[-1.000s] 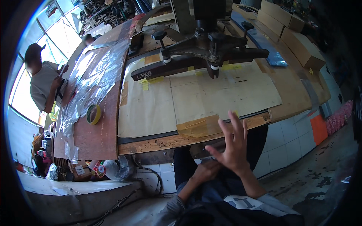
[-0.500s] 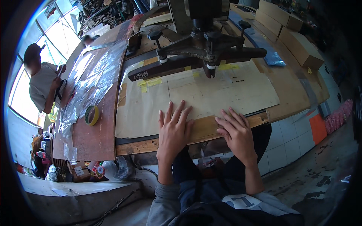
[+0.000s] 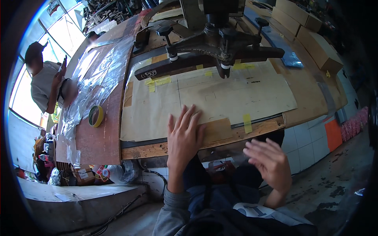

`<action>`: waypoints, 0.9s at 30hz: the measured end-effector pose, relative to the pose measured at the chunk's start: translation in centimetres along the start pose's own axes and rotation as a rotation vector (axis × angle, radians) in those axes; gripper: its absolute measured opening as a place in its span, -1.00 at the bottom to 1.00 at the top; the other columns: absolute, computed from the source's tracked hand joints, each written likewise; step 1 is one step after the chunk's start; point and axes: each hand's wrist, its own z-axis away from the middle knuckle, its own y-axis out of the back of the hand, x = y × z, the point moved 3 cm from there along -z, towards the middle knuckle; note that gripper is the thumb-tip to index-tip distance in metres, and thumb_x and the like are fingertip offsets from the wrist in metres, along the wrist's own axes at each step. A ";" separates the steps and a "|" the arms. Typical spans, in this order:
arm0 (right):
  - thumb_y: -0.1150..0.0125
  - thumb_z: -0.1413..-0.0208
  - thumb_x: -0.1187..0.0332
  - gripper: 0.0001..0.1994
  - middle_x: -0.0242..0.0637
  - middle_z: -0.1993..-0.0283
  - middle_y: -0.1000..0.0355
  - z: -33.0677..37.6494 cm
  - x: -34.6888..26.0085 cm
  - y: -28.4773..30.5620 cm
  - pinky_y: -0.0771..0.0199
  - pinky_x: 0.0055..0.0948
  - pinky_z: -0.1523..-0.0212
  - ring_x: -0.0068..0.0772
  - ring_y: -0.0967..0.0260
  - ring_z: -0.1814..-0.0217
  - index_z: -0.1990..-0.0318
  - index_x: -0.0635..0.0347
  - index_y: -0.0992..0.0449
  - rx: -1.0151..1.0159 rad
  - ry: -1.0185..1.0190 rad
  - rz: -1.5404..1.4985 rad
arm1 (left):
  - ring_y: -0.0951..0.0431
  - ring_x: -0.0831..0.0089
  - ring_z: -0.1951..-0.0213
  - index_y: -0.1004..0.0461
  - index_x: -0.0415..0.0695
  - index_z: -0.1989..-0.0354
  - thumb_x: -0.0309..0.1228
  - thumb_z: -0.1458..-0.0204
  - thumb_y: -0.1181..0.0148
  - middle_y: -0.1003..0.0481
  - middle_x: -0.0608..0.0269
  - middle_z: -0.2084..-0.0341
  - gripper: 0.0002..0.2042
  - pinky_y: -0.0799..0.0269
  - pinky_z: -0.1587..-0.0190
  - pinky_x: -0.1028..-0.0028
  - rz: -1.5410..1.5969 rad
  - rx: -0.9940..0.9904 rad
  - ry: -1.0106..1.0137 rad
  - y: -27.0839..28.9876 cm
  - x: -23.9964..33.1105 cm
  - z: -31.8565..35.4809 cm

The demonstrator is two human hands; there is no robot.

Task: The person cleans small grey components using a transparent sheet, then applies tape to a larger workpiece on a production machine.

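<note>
My left hand (image 3: 184, 135) lies flat on the front edge of a cream paper sheet (image 3: 232, 96), its fingers stretched out and pointing away from me. Beside its fingertips a brown tape patch (image 3: 217, 131) covers part of the sheet's edge. My right hand (image 3: 269, 159) is off the table, in front of the wooden edge, with fingers extended and nothing visible in it. A short yellow tape strip (image 3: 247, 123) sticks over the sheet's front edge. Above the sheet hangs a black machine head (image 3: 214, 45) with a long dark bar (image 3: 157, 72) below it.
On the left board lie a yellow tape roll (image 3: 95, 116) and crumpled clear plastic film (image 3: 100, 72). Cardboard boxes (image 3: 319, 47) and a blue plastic-wrapped strip (image 3: 289, 57) are at the back right. A person (image 3: 49, 76) stands at far left. A wooden strip (image 3: 147, 150) edges the table.
My right hand has lifted off the sheet's front edge and drawn back toward me and to the right, uncovering the yellow tape strip. My left hand stays on the sheet.
</note>
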 end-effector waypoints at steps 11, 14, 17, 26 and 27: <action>-0.23 0.12 0.28 -0.70 -0.35 0.12 -0.44 3.2 -2.0 -2.0 -0.33 -0.28 0.04 -0.39 -0.38 0.06 0.16 0.07 -0.50 -0.272 0.101 -0.262 | -0.55 0.35 0.34 -0.33 -0.37 0.15 -0.22 -0.18 0.20 -0.47 0.03 0.31 -0.61 -0.48 0.39 0.55 1.392 -0.015 0.716 -3.4 2.2 10.8; -0.21 0.10 0.26 -0.70 -0.37 0.11 -0.44 3.9 -1.8 -2.7 -0.32 -0.29 0.03 -0.39 -0.37 0.05 0.15 0.06 -0.50 -0.339 0.128 -0.274 | -0.54 0.34 0.28 -0.24 -0.37 0.03 -0.29 -0.17 0.16 -0.46 -0.02 0.24 -0.64 -0.49 0.35 0.52 1.502 -0.062 0.735 -3.5 2.0 9.6; -0.18 0.06 0.23 -0.70 -0.38 0.11 -0.44 4.5 -1.2 -3.9 -0.31 -0.31 0.01 -0.39 -0.36 0.04 0.14 0.04 -0.50 -0.399 0.143 -0.300 | -0.55 0.38 0.31 -0.30 -0.36 0.11 -0.49 -0.12 0.10 -0.48 -0.02 0.27 -0.78 -0.47 0.28 0.52 1.330 -0.091 0.766 -3.6 2.1 9.5; -0.21 0.03 0.33 -0.71 -0.12 0.17 -0.36 2.1 1.3 -4.8 -0.41 -0.44 0.15 -0.31 -0.36 0.11 0.17 0.29 -0.40 0.119 -0.349 -0.577 | -0.56 0.44 0.29 -0.16 -0.20 -0.07 -0.61 -0.04 0.02 -0.55 0.16 0.41 -0.62 -0.40 0.15 0.48 1.106 -0.167 0.507 -2.8 3.5 10.1; -0.21 0.03 0.33 -0.71 -0.12 0.17 -0.36 1.8 1.2 -5.3 -0.41 -0.44 0.15 -0.31 -0.36 0.11 0.17 0.29 -0.40 0.118 -0.352 -0.577 | -0.56 0.41 0.28 -0.15 -0.19 -0.08 -0.62 -0.03 0.02 -0.55 0.16 0.41 -0.60 -0.35 0.09 0.44 1.097 -0.180 0.405 -3.0 3.5 10.4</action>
